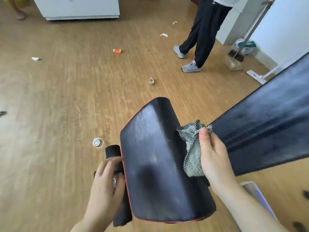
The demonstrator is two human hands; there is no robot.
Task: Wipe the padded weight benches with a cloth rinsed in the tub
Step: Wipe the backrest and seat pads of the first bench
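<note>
- A white plastic cap lies on the wooden floor, just beside the bench's black foam roller.
- The left hand lies on that roller at the seat pad's left edge; blur hides whether it grips.
- The black, red-trimmed seat pad sits mid-view.
- The right hand pinches a grey checked cloth, thumb on top, against the pad's right edge.
- The backrest pad slopes up rightward; a lavender tub corner shows below it.
</note>
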